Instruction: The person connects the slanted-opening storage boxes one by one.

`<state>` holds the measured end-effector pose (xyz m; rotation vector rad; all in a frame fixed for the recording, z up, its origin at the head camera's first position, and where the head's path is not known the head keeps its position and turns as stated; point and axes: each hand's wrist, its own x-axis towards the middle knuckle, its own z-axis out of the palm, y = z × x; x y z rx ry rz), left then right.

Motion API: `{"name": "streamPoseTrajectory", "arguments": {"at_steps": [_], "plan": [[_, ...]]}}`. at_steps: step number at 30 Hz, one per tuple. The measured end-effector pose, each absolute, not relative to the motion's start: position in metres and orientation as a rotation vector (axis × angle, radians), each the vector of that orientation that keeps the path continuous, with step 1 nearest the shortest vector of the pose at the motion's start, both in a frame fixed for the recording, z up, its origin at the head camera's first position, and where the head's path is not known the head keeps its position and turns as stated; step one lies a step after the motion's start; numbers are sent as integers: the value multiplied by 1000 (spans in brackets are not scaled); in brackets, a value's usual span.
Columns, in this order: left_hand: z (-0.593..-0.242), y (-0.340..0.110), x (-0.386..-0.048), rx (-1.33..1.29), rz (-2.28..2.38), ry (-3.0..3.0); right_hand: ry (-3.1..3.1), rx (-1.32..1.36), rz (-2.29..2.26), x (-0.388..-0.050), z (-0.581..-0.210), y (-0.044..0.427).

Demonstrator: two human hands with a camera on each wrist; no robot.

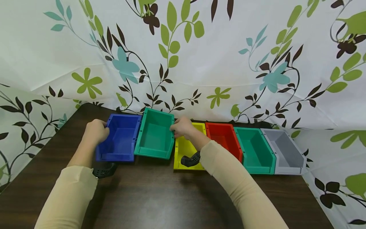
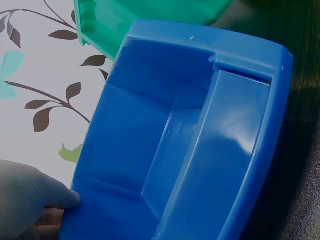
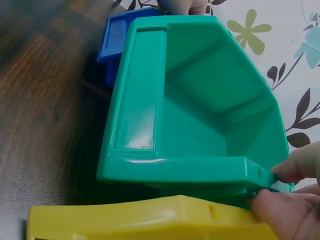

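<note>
My left hand [image 1: 96,129] grips the left side wall of a blue bin [image 1: 121,140], thumb on the rim in the left wrist view. The right hand [image 1: 183,127] pinches the right rim of a green bin [image 1: 155,135], with thumb and fingers on its edge in the right wrist view. That green bin sits slightly askew, between the blue bin and a yellow bin [image 1: 186,149]. Both held bins look hollow with nothing inside. Part of the yellow bin is hidden behind my right hand and forearm.
Farther right stand a red bin [image 1: 224,136], a second green bin [image 1: 254,151] and a grey bin [image 1: 283,151], side by side. All are on a dark wooden table [image 1: 154,197]. A leaf-patterned cloth [image 1: 200,70] hangs behind the table.
</note>
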<state>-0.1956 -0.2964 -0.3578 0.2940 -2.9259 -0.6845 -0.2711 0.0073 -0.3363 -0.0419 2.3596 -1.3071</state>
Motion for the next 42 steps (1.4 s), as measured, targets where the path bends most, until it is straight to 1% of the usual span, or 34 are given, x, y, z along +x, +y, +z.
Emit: {"name": "streamPoseTrajectory", "arguments": {"at_steps": [4, 8, 13, 17, 20, 24, 30, 36, 42], "plan": [[-358, -296, -196, 269, -674, -2926, 2374, -41, -1322, -272, -331, 7], [-358, -296, -196, 267, -672, -2929, 2438, -109, -1288, -273, -319, 2], [-358, -296, -195, 267, -665, -2928, 2649, -280, -949, -277, -301, -16], [-360, -296, -196, 279, -674, -2937, 2697, -324, -746, -280, -296, -25], [-361, -295, -196, 273, -665, -2939, 2681, -274, -797, -281, -302, -21], [-361, -292, -197, 255, -664, -2942, 2620, -209, -1008, -281, -311, -10], [-360, -291, -197, 270, -689, -2933, 2491, -207, -1233, -278, -311, 2], [-360, -292, -200, 272, -699, -2941, 2447, -168, -1298, -279, -309, 4], [-360, -293, -200, 274, -693, -2937, 2459, -190, -1285, -278, -313, 2]]}}
